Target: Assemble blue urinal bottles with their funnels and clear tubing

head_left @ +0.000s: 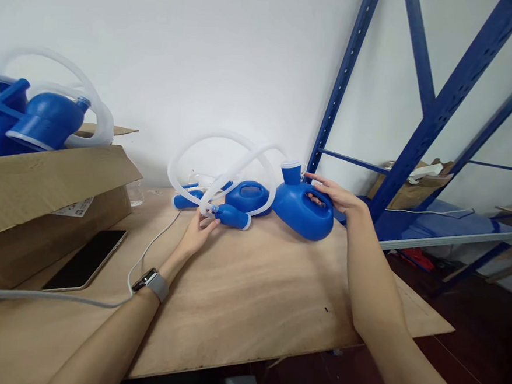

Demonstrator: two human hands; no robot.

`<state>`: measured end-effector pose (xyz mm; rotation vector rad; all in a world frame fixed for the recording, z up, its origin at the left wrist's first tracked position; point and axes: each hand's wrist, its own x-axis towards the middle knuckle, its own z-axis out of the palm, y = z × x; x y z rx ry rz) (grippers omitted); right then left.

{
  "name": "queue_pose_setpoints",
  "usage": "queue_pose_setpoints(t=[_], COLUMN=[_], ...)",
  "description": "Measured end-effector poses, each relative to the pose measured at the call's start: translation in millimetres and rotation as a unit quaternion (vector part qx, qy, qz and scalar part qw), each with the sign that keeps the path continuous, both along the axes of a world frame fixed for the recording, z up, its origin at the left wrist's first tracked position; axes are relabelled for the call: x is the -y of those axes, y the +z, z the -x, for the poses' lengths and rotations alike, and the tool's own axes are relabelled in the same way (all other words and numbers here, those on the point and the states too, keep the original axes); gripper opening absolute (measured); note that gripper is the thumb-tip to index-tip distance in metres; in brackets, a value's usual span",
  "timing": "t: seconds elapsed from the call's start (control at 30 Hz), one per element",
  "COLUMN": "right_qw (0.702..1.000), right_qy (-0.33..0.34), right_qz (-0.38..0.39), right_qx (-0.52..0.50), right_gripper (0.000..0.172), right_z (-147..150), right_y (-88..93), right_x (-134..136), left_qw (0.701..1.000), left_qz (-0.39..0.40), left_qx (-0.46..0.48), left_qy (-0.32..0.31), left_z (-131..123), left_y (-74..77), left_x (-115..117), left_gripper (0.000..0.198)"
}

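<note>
My right hand [330,192] is wrapped round the handle of a blue urinal bottle [301,212], index finger stretched towards its white-lidded neck. The bottle is tilted over the table. A clear white hose [225,136] loops from the cap to a small blue funnel piece [232,216] lying on its side. My left hand [197,232] is closed around the hose end beside this funnel; the fingertips are partly hidden. Behind them lie a second blue urinal bottle [247,196] and another blue funnel [187,199].
On the left, an open cardboard box [54,195] holds more blue bottles [53,120] and hoses. A phone [87,260] lies beside it, with a white cable [149,246] crossing the wooden table [248,308]. Blue metal shelving [447,220] stands on the right, with a carton [403,187] on it.
</note>
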<state>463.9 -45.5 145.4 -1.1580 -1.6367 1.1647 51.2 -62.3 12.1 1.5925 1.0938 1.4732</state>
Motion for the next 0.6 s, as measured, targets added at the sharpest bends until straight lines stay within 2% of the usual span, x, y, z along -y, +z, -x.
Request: queue_pose_setpoints(t=[0.13,0.27,0.47,0.53,0.6], right_qw=[0.999,0.998,0.989,0.985,0.983], right_qy=[0.002,0.008,0.121,0.151,0.162], right_qz=[-0.041,-0.06,-0.057,-0.058,-0.064], right_qx=[0.001,0.005,-0.06,-0.068,-0.053], right_gripper=[0.075,0.09,0.108,0.107,0.096], right_z=[15.4,31.5,62.5,76.5,92.1], right_y=[10.7,17.9,15.4,14.7,14.6], right_x=[1.7,6.3,6.5,6.0,6.5], left_qw=[0.991,0.972,0.956,0.952,0.952], left_qz=[0.07,0.151,0.176,0.18,0.178], left_qx=[0.109,0.182,0.233,0.24,0.237], left_qy=[-0.014,-0.005,-0.037,-0.056,-0.07], left_z=[-6.5,-2.7,-8.4,-17.4,-28.0], left_y=[4.3,1.3,3.7,8.3,13.4], left_x=[3.0,-1.0,3.1,9.1,15.7], left_gripper=[0.047,0.046,0.041,0.04,0.041])
